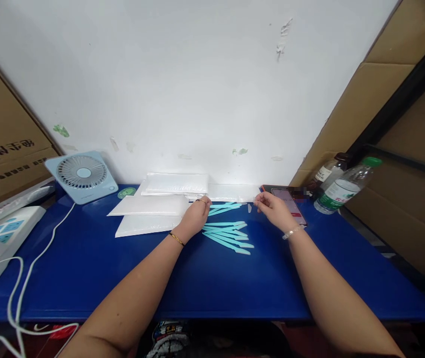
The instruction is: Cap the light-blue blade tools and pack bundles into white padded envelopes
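While the left hand (196,215) bends its fingers into a narrow pinch at ten o'clock from the lower fan of turquoise sticks (229,237), the right hand (274,210) is at their two o'clock, thumb and forefinger nearly together; I cannot tell whether either pinch holds anything. That fan lies on the blue table (235,293), pale tips towards three o'clock. At its twelve o'clock is another turquoise bunch (225,208), between the hands. White padded envelopes (149,226) overlap at the left hand's nine o'clock. A phone (292,203) lies just beside the right hand, towards three o'clock.
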A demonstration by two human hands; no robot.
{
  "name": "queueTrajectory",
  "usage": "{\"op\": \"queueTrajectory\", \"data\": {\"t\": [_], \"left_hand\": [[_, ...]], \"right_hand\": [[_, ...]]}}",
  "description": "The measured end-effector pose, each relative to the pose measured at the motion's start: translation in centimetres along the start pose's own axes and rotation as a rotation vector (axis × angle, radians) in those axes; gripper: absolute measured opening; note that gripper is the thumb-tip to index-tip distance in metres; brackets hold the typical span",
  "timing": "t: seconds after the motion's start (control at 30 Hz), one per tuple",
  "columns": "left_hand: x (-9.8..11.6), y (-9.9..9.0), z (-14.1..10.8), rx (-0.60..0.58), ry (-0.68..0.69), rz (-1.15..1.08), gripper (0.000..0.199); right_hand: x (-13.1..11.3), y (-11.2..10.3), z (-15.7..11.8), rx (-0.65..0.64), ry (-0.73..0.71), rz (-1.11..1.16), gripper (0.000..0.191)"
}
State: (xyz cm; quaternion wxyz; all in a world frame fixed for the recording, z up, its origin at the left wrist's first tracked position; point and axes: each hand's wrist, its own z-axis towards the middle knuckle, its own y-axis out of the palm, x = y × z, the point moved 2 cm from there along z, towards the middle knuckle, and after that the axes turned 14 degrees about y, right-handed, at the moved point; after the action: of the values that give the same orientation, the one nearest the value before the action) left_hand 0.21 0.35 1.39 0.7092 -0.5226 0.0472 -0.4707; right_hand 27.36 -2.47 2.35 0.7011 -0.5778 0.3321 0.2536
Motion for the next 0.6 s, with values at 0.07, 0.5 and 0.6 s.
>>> {"op": "queueTrajectory", "data": {"t": [0.07, 0.5, 0.6], "left_hand": [[-0.1, -0.2, 0.0, -0.001, -0.007, -0.048, 0.028], [-0.4, -0.5, 0.0, 0.007, -0.06, -0.177, 0.031], [-0.4, -0.4, 0.0, -0.002, -0.057, -0.178, 0.03]], "right_hand": [[-0.6, 0.1, -0.3, -0.007, -0.061, 0.037, 0.016], [-2.6, 0.1, -1.6, 0.079, -0.352, -0.095, 0.015], [-2.5, 0.3, -1.5, 0.074, -0.367, -0.112, 0.013]]}}
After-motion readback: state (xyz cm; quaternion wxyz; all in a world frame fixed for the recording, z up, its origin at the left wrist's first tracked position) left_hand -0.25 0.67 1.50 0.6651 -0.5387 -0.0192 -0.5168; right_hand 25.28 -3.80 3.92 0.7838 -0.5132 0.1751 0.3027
